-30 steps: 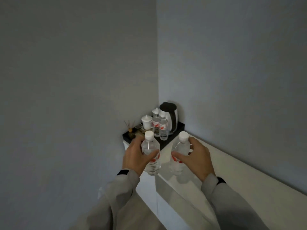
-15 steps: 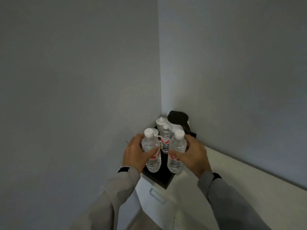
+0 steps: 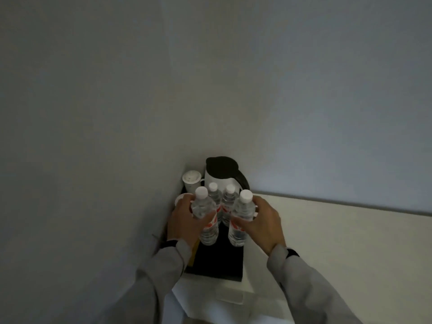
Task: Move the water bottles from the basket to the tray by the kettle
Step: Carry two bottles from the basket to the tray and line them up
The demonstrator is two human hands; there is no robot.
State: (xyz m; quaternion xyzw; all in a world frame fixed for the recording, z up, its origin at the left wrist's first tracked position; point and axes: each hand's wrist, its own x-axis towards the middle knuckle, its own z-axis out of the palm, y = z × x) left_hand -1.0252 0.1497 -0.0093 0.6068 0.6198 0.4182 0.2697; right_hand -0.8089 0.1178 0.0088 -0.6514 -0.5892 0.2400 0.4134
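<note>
each hand [image 3: 184, 222] grips a clear white-capped, red-labelled bottle [image 3: 205, 218] over the tray [image 3: 217, 263]

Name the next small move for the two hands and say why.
Probably lower both and let go. The left hand and right hand each hold an upright clear plastic water bottle over the black rectangular tray, in front of two bottles already standing by the white kettle.

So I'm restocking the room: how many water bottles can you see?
4. One in the left hand, one in the right hand, two standing on the tray before the kettle. Others may be hidden.
</note>
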